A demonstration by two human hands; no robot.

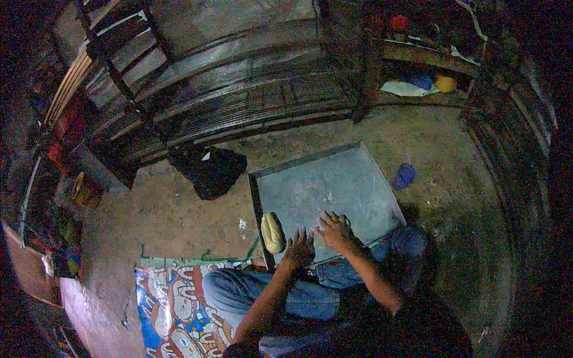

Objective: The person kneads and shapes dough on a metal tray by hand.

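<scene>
A shallow grey metal tray (pixel 352 173) with a raised rim lies in front of my crossed legs. My left hand (pixel 299 247) is over its near edge, fingers stretched out toward the far side. Beside it on the right, my right hand (pixel 335 231) reaches over the tray's surface with its fingers spread. Neither hand visibly holds anything; what may lie under the palms is hidden. A pale, long lump that looks like dough (pixel 273 232), with a groove along it, rests at the tray's left rim, just left of my left hand.
Black cloth or a bag (pixel 215 173) lies on the floor beyond the tray's left corner. A purple-blue object (pixel 404 175) sits to the tray's right. Under my left leg spreads a cartoon-patterned mat (pixel 173 304). Dark slatted furniture (pixel 239 89) stands along the back.
</scene>
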